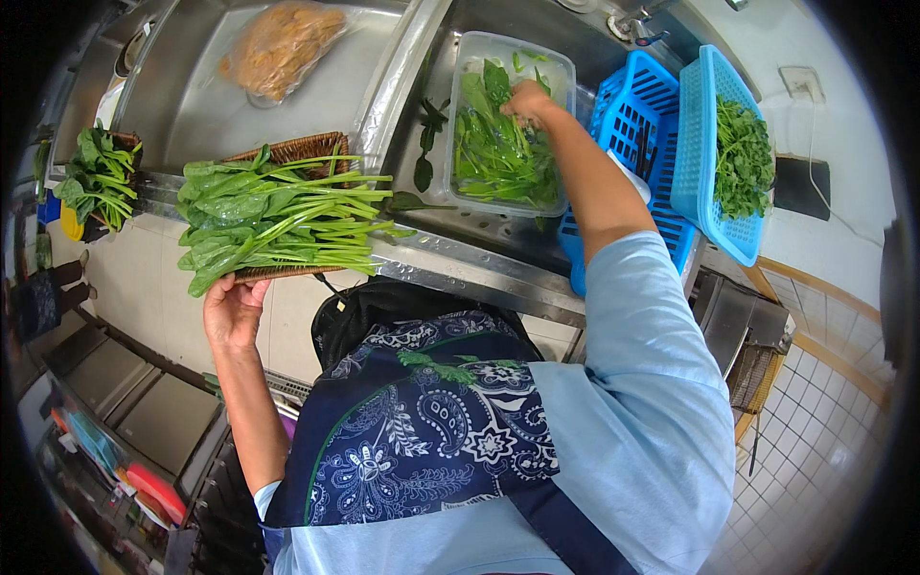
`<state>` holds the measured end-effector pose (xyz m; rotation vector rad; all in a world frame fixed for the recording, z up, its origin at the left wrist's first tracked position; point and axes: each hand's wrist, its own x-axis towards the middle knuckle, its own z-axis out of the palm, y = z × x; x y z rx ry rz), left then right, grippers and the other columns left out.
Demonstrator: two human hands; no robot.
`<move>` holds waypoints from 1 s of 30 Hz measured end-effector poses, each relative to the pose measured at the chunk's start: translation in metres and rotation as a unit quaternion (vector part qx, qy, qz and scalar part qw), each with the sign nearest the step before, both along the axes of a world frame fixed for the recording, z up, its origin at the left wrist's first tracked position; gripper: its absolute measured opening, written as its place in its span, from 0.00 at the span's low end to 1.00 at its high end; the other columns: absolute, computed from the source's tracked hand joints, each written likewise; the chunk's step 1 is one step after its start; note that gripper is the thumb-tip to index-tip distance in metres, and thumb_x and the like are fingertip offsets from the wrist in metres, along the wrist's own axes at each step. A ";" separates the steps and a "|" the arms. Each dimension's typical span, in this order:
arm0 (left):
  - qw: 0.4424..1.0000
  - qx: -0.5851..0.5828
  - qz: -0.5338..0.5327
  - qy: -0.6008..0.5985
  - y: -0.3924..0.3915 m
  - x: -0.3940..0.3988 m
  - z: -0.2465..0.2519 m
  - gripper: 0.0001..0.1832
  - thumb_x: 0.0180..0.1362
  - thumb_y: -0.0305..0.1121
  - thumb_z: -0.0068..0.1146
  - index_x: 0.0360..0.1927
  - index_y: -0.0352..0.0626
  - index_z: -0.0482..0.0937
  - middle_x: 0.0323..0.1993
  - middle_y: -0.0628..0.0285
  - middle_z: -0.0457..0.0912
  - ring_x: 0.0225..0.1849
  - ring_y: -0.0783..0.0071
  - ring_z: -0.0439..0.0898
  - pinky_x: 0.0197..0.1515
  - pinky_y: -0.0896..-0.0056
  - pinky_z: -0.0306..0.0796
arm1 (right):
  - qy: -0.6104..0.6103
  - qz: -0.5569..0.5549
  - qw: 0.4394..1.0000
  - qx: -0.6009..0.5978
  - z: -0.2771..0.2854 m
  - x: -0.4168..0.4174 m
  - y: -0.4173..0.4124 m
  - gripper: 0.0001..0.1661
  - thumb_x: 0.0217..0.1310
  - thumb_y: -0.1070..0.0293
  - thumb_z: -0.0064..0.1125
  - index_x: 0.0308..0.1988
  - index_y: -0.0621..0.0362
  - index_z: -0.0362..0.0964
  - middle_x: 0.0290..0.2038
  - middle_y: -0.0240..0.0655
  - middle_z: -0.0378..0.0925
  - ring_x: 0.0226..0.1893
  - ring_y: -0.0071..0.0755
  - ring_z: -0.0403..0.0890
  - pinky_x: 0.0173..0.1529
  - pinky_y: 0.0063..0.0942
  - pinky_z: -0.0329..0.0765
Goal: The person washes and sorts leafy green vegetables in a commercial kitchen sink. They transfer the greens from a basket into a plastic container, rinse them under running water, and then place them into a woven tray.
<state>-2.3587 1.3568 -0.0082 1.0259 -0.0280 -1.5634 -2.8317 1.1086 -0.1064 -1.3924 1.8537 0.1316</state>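
Observation:
My right hand [530, 105] reaches into a clear plastic tub [568, 79] in the sink, its fingers among leafy greens [496, 154] in water. Those fingers are partly hidden, so whether they grip any stems cannot be told. My left hand [235, 310] holds the near edge of a brown wicker basket [309, 169], with its fingertips under the rim. Across that basket lies a thick layer of wet leafy greens [266, 215], leaves to the left and stems to the right. The basket sits at the front edge of the sink.
A bag of brown food [287, 43] lies in the left sink basin [194, 115]. Loose leaves [424, 172] cling beside the tub. Blue plastic baskets [632, 93] stand at the right, one with green herbs [744, 158]. A second basket of greens [100, 176] is at far left, near a person's legs [72, 284].

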 end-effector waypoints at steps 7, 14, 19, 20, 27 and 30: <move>1.000 -0.008 0.000 0.008 -0.003 0.000 -0.003 0.20 0.48 0.22 0.48 0.48 0.35 0.67 0.48 0.52 0.72 0.48 0.57 0.73 0.45 0.53 0.74 | -0.211 -0.066 0.961 -0.166 0.039 -0.010 0.010 0.18 0.49 0.85 0.51 0.44 0.66 0.67 0.30 0.35 0.73 0.25 0.26 0.76 0.19 0.20 0.68; 1.000 -0.006 -0.008 -0.015 -0.005 -0.004 -0.002 0.21 0.48 0.22 0.49 0.49 0.35 0.67 0.48 0.52 0.72 0.48 0.57 0.73 0.46 0.52 0.74 | -0.299 -0.076 0.938 -0.159 0.039 -0.014 0.019 0.21 0.53 0.81 0.49 0.49 0.69 0.63 0.31 0.33 0.74 0.23 0.23 0.74 0.22 0.21 0.70; 1.000 0.004 -0.001 -0.009 -0.008 -0.004 -0.001 0.20 0.49 0.23 0.48 0.49 0.36 0.67 0.47 0.54 0.73 0.48 0.59 0.73 0.46 0.54 0.74 | -0.099 0.045 0.991 -0.077 0.010 -0.038 0.016 0.11 0.51 0.75 0.51 0.35 0.70 0.73 0.28 0.44 0.76 0.29 0.35 0.79 0.31 0.27 0.75; 1.000 0.000 -0.011 -0.010 -0.009 -0.004 -0.003 0.20 0.49 0.23 0.48 0.49 0.36 0.67 0.47 0.54 0.73 0.47 0.59 0.74 0.46 0.55 0.74 | -0.065 0.062 0.991 -0.104 0.006 -0.044 0.013 0.10 0.53 0.76 0.48 0.34 0.69 0.73 0.26 0.39 0.75 0.28 0.30 0.78 0.28 0.25 0.74; 0.999 -0.002 -0.025 -0.024 -0.008 0.005 -0.010 0.18 0.50 0.24 0.48 0.48 0.38 0.68 0.46 0.56 0.74 0.45 0.60 0.75 0.44 0.57 0.74 | -0.257 -0.079 0.903 -0.334 0.058 -0.020 0.027 0.13 0.54 0.66 0.52 0.36 0.64 0.74 0.30 0.40 0.78 0.27 0.28 0.77 0.36 0.26 0.74; 1.000 -0.008 -0.023 -0.004 -0.011 0.003 -0.010 0.17 0.50 0.24 0.49 0.46 0.38 0.69 0.45 0.56 0.74 0.45 0.61 0.75 0.45 0.56 0.74 | -0.182 -0.091 0.938 -0.280 0.047 -0.031 0.025 0.10 0.56 0.70 0.50 0.36 0.63 0.73 0.26 0.33 0.77 0.24 0.22 0.75 0.28 0.20 0.71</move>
